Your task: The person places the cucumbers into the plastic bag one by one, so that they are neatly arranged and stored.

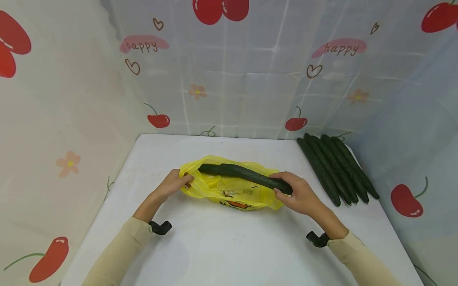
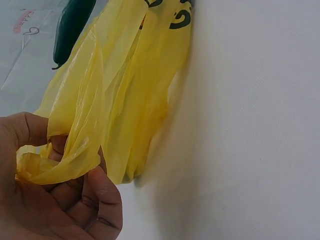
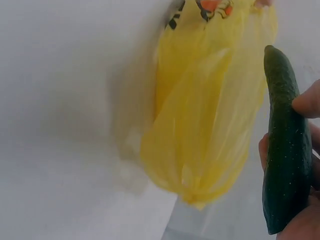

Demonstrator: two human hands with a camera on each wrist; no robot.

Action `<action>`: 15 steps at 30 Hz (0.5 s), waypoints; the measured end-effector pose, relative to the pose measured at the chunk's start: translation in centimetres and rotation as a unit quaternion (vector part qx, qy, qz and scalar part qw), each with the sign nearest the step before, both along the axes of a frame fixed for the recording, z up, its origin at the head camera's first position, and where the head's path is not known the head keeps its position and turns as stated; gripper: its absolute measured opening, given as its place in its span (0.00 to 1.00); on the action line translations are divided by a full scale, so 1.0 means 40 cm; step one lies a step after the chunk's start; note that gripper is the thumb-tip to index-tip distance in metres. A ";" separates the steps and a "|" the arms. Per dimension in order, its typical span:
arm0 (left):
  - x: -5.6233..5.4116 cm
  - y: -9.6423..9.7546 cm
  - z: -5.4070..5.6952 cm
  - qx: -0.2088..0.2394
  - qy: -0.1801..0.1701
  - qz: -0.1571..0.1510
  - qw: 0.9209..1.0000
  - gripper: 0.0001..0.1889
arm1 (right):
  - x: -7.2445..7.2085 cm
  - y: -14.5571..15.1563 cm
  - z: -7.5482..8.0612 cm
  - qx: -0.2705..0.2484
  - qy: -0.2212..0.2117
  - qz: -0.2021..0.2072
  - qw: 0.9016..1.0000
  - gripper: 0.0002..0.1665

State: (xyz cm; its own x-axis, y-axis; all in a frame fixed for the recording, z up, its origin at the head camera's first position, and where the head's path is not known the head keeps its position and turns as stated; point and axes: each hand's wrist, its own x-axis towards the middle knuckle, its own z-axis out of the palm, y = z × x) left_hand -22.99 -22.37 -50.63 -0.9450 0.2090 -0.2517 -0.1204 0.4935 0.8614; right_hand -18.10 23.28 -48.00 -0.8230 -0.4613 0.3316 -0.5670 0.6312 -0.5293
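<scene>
My left hand [image 1: 171, 184] pinches the gathered edge of a yellow plastic bag [image 1: 247, 194] at its left opening; the bunched film between thumb and fingers shows clearly in the left wrist view. With my right hand [image 1: 302, 195] I grip a long dark green cucumber [image 1: 250, 176] near its right end, thumb on one side and fingers on the other. That cucumber slants across the top of the bag, its left end over the opening. Beyond this end lies what looks like another cucumber [image 1: 208, 169], partly within the bag. The bag's inside is mostly hidden.
Several cucumbers [image 1: 332, 171] lie side by side at the back right of the white table [image 1: 229, 246]. Printed curtains [image 1: 247, 79] with cherries and hearts hang behind the table and along both sides.
</scene>
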 end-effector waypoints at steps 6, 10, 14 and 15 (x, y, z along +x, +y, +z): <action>0.004 -0.002 0.004 0.009 0.004 0.004 1.000 0.13 | -0.017 -0.070 -0.006 0.030 -0.010 0.049 0.998 0.26; 0.008 -0.002 0.011 0.011 0.002 0.004 1.000 0.12 | -0.033 -0.113 -0.014 0.054 -0.009 0.055 0.997 0.25; 0.011 -0.002 0.011 0.011 0.002 0.006 1.000 0.11 | -0.055 -0.144 -0.024 0.071 -0.014 0.050 0.996 0.25; 0.011 -0.003 0.011 0.011 0.004 0.006 1.000 0.11 | -0.060 -0.149 -0.026 0.075 -0.016 0.049 0.996 0.26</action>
